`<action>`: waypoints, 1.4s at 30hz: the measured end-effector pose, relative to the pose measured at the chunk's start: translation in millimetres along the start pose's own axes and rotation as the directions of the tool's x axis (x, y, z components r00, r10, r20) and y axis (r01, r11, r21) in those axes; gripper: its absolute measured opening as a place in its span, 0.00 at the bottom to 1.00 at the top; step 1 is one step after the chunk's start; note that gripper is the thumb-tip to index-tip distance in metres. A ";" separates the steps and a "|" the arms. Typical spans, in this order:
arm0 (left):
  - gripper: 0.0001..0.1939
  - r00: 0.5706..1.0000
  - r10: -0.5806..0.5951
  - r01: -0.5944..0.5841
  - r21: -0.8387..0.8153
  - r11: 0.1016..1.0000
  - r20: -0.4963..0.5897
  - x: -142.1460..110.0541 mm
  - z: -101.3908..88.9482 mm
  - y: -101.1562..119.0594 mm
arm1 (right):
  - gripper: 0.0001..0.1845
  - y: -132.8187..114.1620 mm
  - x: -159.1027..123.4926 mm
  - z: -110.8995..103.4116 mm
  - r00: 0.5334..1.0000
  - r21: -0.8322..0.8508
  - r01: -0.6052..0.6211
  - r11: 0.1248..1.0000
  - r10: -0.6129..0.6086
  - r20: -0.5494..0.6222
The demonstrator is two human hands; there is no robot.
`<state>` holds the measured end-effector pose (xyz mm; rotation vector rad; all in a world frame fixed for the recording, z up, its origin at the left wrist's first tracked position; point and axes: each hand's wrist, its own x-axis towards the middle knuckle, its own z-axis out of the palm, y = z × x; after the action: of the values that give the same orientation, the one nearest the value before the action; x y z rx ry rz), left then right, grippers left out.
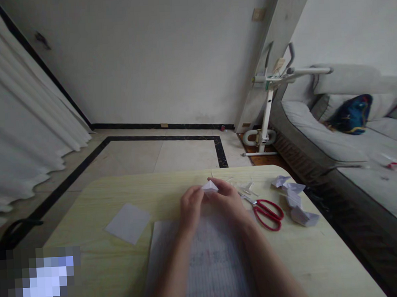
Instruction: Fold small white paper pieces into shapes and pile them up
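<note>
A small piece of folded white paper (210,186) is held between my two hands, above the far part of the table. My left hand (191,204) grips its left side, fingers closed. On its right side my right hand (228,199) is closed as well, its fingertips partly hidden behind the paper. Beneath my wrists lies a lined sheet of paper (167,247) with writing on it. Red-handled scissors (268,215) rest just right of my right hand, beside thin white paper scraps (249,188).
A square of white paper (128,223) lies on the left of the wooden table (88,207). Several folded paper pieces (296,201) sit near its right edge. Beyond stand a white exercise machine (266,114) and a grey sofa (368,157); a white curtain (23,109) hangs at left.
</note>
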<state>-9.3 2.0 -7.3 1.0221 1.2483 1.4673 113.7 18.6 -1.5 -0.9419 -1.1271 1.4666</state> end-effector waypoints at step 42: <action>0.08 0.999 0.046 -0.045 0.056 0.997 -0.023 1.0 -1.2 -1.2 | 0.06 4.3 -1.8 -0.6 0.997 -0.285 0.065 0.956 -0.071 -0.009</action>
<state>-10.5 2.8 -8.6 1.0790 1.2968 1.4912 113.5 16.7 -5.8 -1.1007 -1.3677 1.2569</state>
